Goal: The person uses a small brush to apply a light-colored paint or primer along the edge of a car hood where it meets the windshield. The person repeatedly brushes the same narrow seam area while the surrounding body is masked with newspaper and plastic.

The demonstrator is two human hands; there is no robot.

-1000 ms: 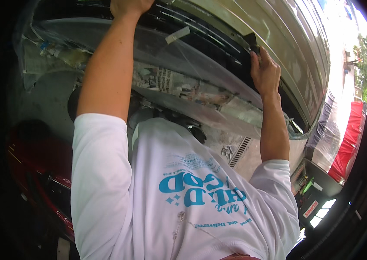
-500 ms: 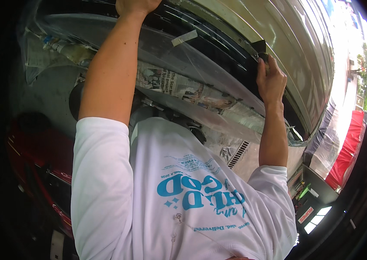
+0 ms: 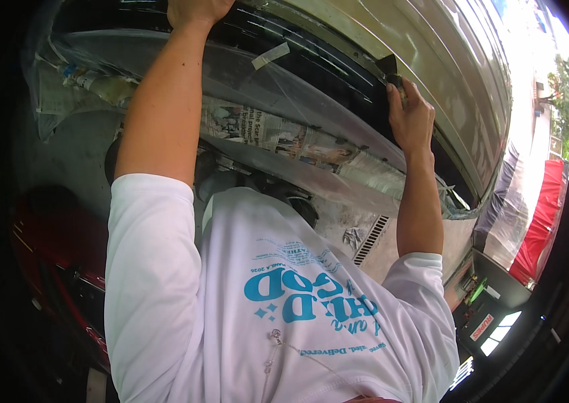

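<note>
Black tool (image 3: 386, 65) at the seam, pinched in the right hand (image 3: 410, 115)

I have the tool's flat end up at the border between an olive-gold panel (image 3: 452, 87) and a dark strip (image 3: 318, 64); the right hand's thumb and fingers grasp its lower part. The left hand (image 3: 200, 8) is at the top edge of my view, farther left along the strip. Its fingertips run out of frame, so I cannot tell whether it grips, presses or merely rests.

My worry is the glossy finish: a tilted edge or too hard a push could scratch the panel. A slip toward the body could drive the tool into the see-through film (image 3: 244, 74) beside the strip, and a tear there would bare whatever it covers. The short piece of tape (image 3: 270, 56) could lift if something snagged it.

Beyond the film I see newspaper (image 3: 284, 131), then a floor grate (image 3: 370, 240), with a red car (image 3: 63, 248) at lower left and red fabric (image 3: 541, 221) off right.
</note>
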